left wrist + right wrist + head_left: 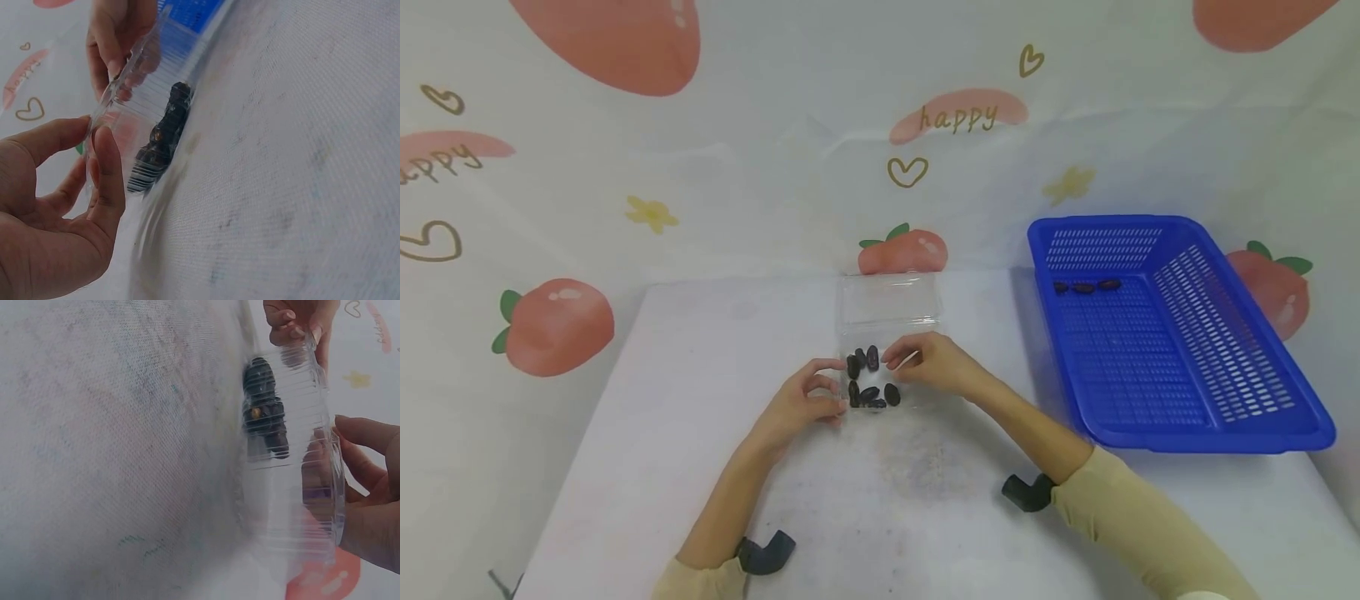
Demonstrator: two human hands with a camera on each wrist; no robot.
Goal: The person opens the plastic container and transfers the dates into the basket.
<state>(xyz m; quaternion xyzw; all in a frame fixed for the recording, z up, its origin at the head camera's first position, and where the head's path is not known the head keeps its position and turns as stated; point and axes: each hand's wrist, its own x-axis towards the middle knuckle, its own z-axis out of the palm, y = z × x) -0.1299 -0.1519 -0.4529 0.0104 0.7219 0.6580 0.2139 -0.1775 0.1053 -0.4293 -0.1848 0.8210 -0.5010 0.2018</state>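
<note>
Your left hand (pixel 801 400) grips the left rim of the clear plastic box (pixel 887 350), thumb and fingers pinched on its edge, as the left wrist view shows. Your right hand (pixel 928 362) holds the right rim, fingers curled over the edge with the thumb on the outer side. The box sits near the middle of the white table (pixel 647 467), its hinged lid (pixel 889 298) lying open on the far side. Inside it, several dark dates (pixel 868 379) are gathered toward the left half, just beside your left fingertips. To the right, well apart from the box, stands a blue basket (pixel 1225 350) with three more dark dates (pixel 1084 287) lined along its far end. A backdrop (pixel 625 167) printed with fruit and hearts hangs behind the table.
</note>
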